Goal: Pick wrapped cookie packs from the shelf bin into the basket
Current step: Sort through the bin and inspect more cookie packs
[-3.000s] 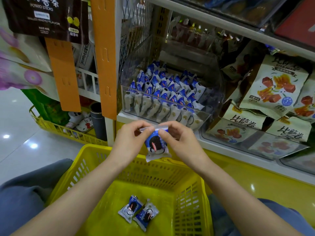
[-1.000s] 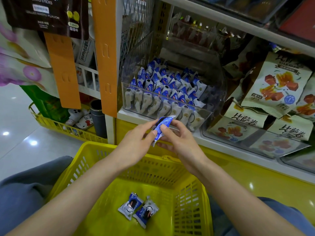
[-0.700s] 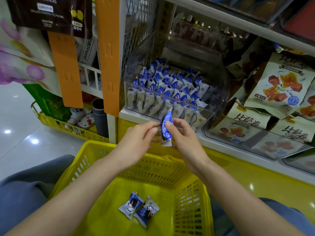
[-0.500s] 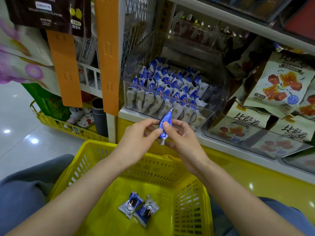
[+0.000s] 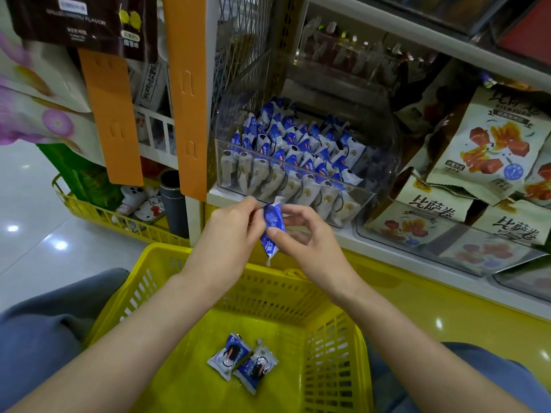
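Low in the frame, two packs [image 5: 230,355] lie side by side, seemingly touching, on the bottom of the basket [image 5: 329,350]. At centre, above its far rim, the left hand [image 5: 228,234] and right hand [image 5: 311,244] hold one blue pack [image 5: 272,231] roughly upright, fingers clamped on it. Beyond, upper centre, the clear bin [image 5: 383,138] on the shelf [image 5: 387,244] holds many more.

Above the yellow basket [image 5: 334,338], the left hand [image 5: 229,234] and right hand [image 5: 310,245] pinch 1 blue cookie pack [image 5: 272,231]; 2 packs [image 5: 243,360] lie inside the basket.
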`<state>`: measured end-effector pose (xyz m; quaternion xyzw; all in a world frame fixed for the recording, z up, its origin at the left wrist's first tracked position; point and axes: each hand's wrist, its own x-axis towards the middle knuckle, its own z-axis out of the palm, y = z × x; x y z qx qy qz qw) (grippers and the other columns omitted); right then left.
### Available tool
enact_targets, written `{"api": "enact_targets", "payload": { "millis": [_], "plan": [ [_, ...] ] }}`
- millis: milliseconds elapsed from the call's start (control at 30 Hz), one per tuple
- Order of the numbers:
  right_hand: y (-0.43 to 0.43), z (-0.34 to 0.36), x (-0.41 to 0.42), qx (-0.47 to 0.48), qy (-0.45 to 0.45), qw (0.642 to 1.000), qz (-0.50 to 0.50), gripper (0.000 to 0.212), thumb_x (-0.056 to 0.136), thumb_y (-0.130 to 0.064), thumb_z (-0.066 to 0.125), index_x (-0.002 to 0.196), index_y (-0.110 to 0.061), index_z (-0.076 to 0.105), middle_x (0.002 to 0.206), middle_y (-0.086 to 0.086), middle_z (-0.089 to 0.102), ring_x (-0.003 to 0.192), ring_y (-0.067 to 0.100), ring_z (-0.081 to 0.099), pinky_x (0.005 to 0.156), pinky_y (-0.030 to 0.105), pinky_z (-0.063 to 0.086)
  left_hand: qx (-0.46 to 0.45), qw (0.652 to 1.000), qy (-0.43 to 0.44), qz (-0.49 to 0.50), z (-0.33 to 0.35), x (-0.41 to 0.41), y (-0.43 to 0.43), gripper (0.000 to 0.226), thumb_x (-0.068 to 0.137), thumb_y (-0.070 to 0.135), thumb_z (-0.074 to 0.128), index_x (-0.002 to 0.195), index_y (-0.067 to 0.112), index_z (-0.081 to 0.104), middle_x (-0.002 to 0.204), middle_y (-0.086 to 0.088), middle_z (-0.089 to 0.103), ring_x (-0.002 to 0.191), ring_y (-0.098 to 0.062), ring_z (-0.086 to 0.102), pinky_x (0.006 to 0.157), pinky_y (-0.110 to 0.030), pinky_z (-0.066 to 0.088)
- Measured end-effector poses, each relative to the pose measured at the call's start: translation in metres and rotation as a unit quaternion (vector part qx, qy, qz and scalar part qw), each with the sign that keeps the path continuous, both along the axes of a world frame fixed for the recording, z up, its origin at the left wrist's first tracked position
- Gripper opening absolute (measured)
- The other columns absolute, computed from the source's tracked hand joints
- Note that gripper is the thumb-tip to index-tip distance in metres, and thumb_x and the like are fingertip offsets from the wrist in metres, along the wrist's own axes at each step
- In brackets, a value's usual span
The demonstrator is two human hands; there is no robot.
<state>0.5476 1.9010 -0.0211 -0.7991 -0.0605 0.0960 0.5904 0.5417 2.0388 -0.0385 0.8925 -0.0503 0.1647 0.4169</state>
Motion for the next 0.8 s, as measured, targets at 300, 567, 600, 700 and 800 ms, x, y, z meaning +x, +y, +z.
{"api": "enact_targets", "payload": {
  "millis": [300, 567, 600, 700, 800],
  "plan": [
    [-0.002, 0.001, 0.003, 0.038, -0.006, 0.999, 0.000, 0.031, 0.087, -0.015, 0.060, 0.118, -0.015, 0.054, 0.111, 0.002, 0.060, 0.091, 0.011, 0.063, 0.078, 0.021, 0.055, -0.145, 0.986, 0.086, -0.004, 0.008, 0.002, -0.003, 0.010, 0.092, 0.017, 0.050, 0.089, 0.017, 0.059, 0.082, -0.002, 0.067, 0.076, -0.015, 0.065, 0.071, -0.041, 0.057],
    [-0.008, -0.003, 0.007, 0.018, -0.037, 0.999, -0.033, 0.041, 0.080, -0.019, 0.069, 0.116, -0.022, 0.049, 0.108, -0.011, 0.058, 0.095, 0.001, 0.060, 0.077, 0.012, 0.051, -0.317, 0.925, 0.194, -0.081, 0.016, -0.001, -0.006, 0.025, 0.092, 0.010, 0.050, 0.115, 0.020, 0.051, 0.090, 0.003, 0.068, 0.090, -0.013, 0.066, 0.074, -0.029, 0.058],
    [-0.008, -0.003, 0.008, -0.011, -0.062, 0.997, -0.038, 0.046, 0.078, -0.021, 0.071, 0.117, -0.024, 0.046, 0.109, -0.013, 0.057, 0.096, -0.001, 0.058, 0.077, 0.010, 0.049, -0.354, 0.907, 0.209, -0.094, 0.018, -0.002, -0.008, 0.021, 0.092, 0.016, 0.051, 0.113, 0.022, 0.053, 0.089, 0.005, 0.068, 0.088, -0.010, 0.066, 0.071, -0.024, 0.057],
    [-0.008, -0.004, 0.008, -0.104, -0.138, 0.984, -0.034, 0.061, 0.071, -0.026, 0.077, 0.119, -0.029, 0.040, 0.113, -0.012, 0.052, 0.099, -0.005, 0.052, 0.080, 0.006, 0.043, -0.359, 0.907, 0.193, -0.108, 0.020, -0.002, -0.013, 0.019, 0.091, 0.022, 0.054, 0.110, 0.019, 0.054, 0.098, -0.002, 0.068, 0.085, -0.011, 0.066, 0.073, -0.028, 0.056],
    [-0.006, -0.001, 0.009, -0.123, -0.135, 0.983, -0.005, 0.059, 0.068, -0.029, 0.079, 0.117, -0.028, 0.045, 0.110, -0.013, 0.055, 0.096, -0.006, 0.054, 0.079, 0.005, 0.041, -0.366, 0.915, 0.161, -0.055, 0.021, 0.004, -0.010, 0.012, 0.096, 0.014, 0.045, 0.104, 0.014, 0.054, 0.092, -0.008, 0.067, 0.077, -0.012, 0.065, 0.071, -0.032, 0.057]
  ]
}}
